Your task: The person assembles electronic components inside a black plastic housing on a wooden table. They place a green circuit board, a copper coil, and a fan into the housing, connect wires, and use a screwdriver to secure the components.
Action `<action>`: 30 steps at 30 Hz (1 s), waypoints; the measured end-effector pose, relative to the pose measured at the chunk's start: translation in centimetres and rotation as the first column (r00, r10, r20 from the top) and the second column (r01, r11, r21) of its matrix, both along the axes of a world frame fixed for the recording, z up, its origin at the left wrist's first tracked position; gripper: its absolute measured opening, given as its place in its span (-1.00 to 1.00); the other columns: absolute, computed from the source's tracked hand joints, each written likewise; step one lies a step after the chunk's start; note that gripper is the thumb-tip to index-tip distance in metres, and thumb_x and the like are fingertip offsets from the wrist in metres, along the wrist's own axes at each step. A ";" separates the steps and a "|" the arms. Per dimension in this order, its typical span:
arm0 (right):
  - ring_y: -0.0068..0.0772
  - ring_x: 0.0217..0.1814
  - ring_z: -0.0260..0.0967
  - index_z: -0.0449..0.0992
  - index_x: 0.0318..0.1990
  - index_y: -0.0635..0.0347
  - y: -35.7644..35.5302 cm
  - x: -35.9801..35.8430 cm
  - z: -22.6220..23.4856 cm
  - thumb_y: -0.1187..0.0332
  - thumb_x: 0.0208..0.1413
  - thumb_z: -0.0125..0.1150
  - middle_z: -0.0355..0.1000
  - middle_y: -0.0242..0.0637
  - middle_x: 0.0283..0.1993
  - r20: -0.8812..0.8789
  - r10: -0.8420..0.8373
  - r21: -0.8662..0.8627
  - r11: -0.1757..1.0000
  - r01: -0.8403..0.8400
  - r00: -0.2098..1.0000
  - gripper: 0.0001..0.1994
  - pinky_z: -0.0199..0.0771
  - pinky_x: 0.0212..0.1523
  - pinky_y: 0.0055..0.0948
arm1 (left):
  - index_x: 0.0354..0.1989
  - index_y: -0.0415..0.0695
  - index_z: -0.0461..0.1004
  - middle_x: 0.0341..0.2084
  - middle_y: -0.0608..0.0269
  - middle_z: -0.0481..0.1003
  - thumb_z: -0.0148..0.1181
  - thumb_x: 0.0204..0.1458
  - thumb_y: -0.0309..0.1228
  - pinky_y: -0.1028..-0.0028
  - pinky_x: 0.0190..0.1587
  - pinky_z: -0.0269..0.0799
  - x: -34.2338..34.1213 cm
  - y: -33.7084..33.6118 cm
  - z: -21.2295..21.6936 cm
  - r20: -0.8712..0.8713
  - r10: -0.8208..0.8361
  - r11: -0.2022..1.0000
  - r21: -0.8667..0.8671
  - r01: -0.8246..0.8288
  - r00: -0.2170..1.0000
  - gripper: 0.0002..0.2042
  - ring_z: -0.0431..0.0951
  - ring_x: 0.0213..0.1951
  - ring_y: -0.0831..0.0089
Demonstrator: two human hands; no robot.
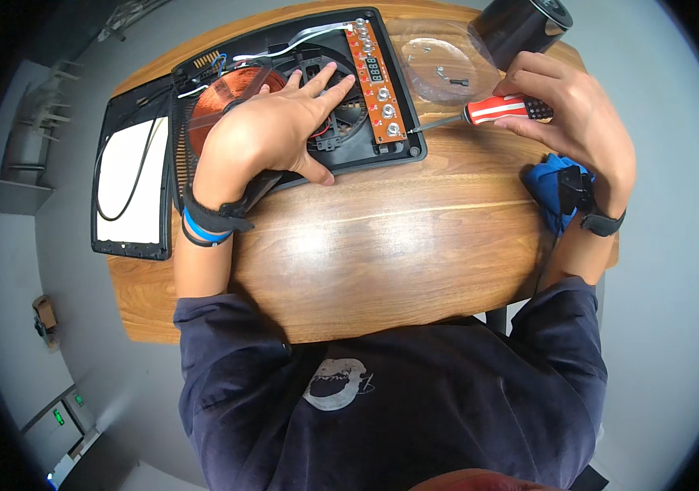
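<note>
An opened induction cooker (398, 98) lies on the wooden table, showing a copper coil (222, 98), a black fan (353, 114) and an orange circuit board (382, 106) with buttons and a small display. My left hand (280, 123) rests on it with fingers spread, over the fan and the coil's edge, hiding parts of both. In my right hand (566, 102) is a screwdriver (496, 109) with a red, white and black handle. Its shaft points left, and the tip is at the board's near right corner, beside the casing edge; whether it touches a screw I cannot tell.
A clear round dish (435, 69) with small screws stands right of the cooker. Behind it is a black cylindrical container (521, 33). A blue cloth-like item (546, 188) lies by my right wrist. The cooker's cover panel (132, 180), with a black cable across it, is at left.
</note>
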State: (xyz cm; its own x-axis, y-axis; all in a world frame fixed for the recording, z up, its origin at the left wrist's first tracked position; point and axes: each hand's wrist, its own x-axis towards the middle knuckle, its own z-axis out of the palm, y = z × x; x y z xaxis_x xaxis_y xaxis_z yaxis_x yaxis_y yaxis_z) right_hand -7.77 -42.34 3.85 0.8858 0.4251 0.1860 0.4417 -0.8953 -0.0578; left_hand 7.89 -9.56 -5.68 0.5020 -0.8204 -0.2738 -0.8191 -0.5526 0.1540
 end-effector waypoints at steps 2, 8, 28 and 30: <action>0.05 -0.11 0.58 0.69 -0.09 0.21 0.6 0.0 0.4 0.29 0.03 0.58 0.55 -0.22 -0.13 0.010 0.006 -0.046 0.999 -0.005 1.000 -0.68 0.61 -0.12 -0.09 | 0.76 0.36 -0.10 0.76 0.18 -0.11 0.84 -0.39 -0.14 -0.21 0.66 0.07 -0.9 0.0 0.2 0.030 -0.017 0.999 -0.046 0.019 0.999 0.46 0.02 0.67 -0.21; 0.03 -0.12 0.59 0.70 -0.10 0.20 2.1 0.2 1.5 0.33 0.04 0.58 0.54 -0.22 -0.14 0.014 0.017 -0.145 0.989 -0.015 1.000 -0.71 0.61 -0.14 -0.09 | 0.69 0.47 0.09 0.73 0.28 0.02 0.76 -0.26 -0.37 -0.13 0.53 0.41 -1.6 0.5 -0.7 0.092 -0.175 0.970 -0.155 0.188 0.980 0.26 0.28 0.56 -0.23; -0.15 -0.01 0.59 0.65 -0.13 0.23 7.1 2.8 3.0 0.52 -0.05 0.61 0.53 -0.29 0.01 0.015 0.203 -0.152 0.968 -0.198 0.979 -0.69 0.76 -0.01 -0.19 | 0.66 0.45 0.20 0.69 0.22 0.11 0.64 -0.07 -0.49 0.10 0.46 0.53 -2.8 0.8 -1.3 0.189 -0.273 0.921 -0.233 0.313 0.943 0.09 0.50 0.45 0.01; -0.14 0.04 0.60 0.66 -0.11 0.25 7.7 3.1 3.5 0.54 -0.05 0.60 0.53 -0.28 0.06 0.011 0.247 -0.150 0.959 -0.242 0.969 -0.69 0.77 0.05 -0.19 | 0.66 0.43 0.22 0.69 0.22 0.12 0.62 -0.04 -0.51 0.14 0.43 0.55 -2.5 0.5 0.0 0.064 -0.297 0.924 -0.231 0.304 0.953 0.05 0.54 0.41 0.07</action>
State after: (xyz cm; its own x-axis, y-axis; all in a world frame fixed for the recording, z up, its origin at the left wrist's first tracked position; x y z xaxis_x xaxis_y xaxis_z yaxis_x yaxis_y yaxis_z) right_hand -4.63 -34.64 7.37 0.7465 0.6526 0.1297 0.6478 -0.7574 0.0818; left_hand 5.41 -9.06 -5.71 0.2262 -0.9731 -0.0445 -0.9467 -0.2304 0.2249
